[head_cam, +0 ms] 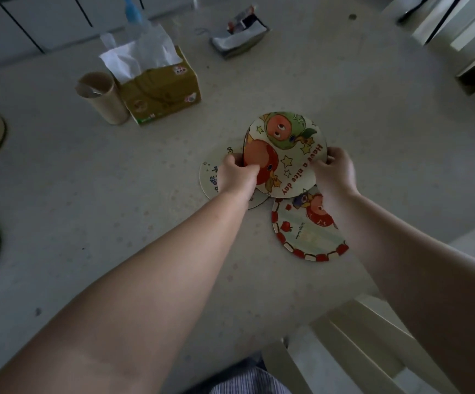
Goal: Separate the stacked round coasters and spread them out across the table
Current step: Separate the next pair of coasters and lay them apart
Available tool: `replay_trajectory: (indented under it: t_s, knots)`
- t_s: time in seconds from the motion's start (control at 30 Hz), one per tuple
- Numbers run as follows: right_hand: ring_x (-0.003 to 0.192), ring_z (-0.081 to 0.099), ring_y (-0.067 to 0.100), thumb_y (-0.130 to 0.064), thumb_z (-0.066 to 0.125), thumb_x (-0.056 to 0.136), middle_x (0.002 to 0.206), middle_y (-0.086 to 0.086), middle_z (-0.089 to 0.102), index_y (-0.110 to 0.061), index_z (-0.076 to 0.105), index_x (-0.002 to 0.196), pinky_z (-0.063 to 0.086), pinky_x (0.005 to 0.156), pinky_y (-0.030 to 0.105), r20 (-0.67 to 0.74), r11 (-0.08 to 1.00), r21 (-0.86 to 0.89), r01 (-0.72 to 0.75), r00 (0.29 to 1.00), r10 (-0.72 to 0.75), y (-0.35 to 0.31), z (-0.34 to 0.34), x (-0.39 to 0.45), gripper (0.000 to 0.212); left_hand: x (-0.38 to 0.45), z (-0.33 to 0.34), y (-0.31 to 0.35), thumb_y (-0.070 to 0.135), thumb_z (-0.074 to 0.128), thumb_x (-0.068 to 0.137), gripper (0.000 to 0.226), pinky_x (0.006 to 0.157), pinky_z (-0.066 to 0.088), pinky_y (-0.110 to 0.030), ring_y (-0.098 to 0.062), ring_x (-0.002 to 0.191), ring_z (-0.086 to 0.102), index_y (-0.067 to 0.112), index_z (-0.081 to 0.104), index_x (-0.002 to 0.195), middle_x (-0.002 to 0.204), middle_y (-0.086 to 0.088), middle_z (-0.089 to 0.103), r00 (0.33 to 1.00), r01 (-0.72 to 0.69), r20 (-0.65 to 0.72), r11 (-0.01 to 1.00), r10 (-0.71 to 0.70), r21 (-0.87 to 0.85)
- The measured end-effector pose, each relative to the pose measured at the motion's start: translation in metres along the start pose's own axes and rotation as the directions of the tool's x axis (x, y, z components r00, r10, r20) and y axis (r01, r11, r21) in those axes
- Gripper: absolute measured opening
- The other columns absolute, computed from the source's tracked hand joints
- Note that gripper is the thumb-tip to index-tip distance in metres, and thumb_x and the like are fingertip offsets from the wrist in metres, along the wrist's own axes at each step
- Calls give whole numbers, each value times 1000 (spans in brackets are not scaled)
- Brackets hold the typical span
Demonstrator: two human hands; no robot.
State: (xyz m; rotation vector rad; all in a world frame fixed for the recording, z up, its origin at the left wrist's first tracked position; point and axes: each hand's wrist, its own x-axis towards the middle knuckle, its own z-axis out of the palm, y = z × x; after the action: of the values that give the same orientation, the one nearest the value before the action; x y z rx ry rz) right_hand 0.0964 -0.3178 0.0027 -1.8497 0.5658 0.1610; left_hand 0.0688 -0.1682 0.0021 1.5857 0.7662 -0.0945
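Top coaster (287,155) — clamped at opposite edges between left hand (237,174) and right hand (335,172) grips.

"Have a nice day" on coaster (287,155)

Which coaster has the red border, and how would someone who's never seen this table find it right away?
Start at the pale round table and find the person's two hands meeting near its middle. Just below the right hand, partly tucked under the "Have a nice day" coaster that both hands grip, lies the red-bordered coaster. It alone has a rim of red and white blocks.
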Motion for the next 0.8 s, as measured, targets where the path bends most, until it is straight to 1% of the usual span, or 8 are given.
replay_trajectory:
  t_s: [0.1,0.2,0.3,0.43,0.5,0.57,0.67,0.8]
  knots:
    - [87,56,17,-7,44,88,108,3,60,-15,49,122,44,59,24,68,999,-22,43,997,-42,-10,2,-12,36,-11,-20,-9,18,66,71,33,83,57,-39,-24,96,64,20,56,103,105,-6,66,984,107,153,991,-93,-83]
    - [92,60,20,-6,42,84,106,3,62,-15,52,117,52,66,32,183,983,-98,154,974,-134,-22,9,-32,36,-22,-55,-25,8,71,75,63,75,57,-33,-26,103,62,9,41,131,125,-13,57,961,224,216,946,-175,-233]
    - [87,62,16,-9,43,85,95,-2,62,-16,55,112,51,65,30,328,952,-179,247,928,-179,-34,22,-52,30,-34,-100,-39,7,71,79,72,77,53,-30,-23,100,62,15,32,139,126,-14,58,914,309,324,936,-243,-168]
    - [80,60,18,-9,41,86,88,0,62,-16,58,98,48,66,29,493,936,-179,303,851,-181,-50,53,-86,22,-54,-168,-49,22,72,80,61,89,48,-32,-15,110,55,17,45,135,127,-2,58,855,266,417,950,-310,161]
    - [85,61,19,-11,41,86,93,2,63,-16,58,104,50,70,32,584,902,-240,358,796,-160,-59,71,-105,25,-63,-197,-49,24,69,82,39,96,43,-35,-12,114,54,23,59,120,120,6,62,872,190,432,972,-230,136]
    - [90,60,19,-14,42,87,97,2,62,-17,55,112,50,74,34,680,848,-314,427,724,-113,-65,93,-127,29,-74,-224,-45,20,65,85,20,95,46,-35,-12,106,61,26,66,104,107,7,69,901,140,415,990,-126,-3]
    - [93,62,21,-15,43,87,100,2,63,-22,55,111,53,82,39,780,751,-372,545,623,-65,-70,130,-163,27,-83,-263,-47,19,63,87,32,89,54,-36,-21,106,66,15,60,119,115,-6,70,940,140,324,987,-108,-77]
    - [93,65,19,-18,51,88,105,1,66,-16,59,118,55,83,39,782,840,-310,445,622,-40,-69,164,-190,31,-92,-303,-70,19,60,90,29,84,57,-40,-27,102,68,10,59,117,112,-11,71,982,125,162,982,-101,-145]
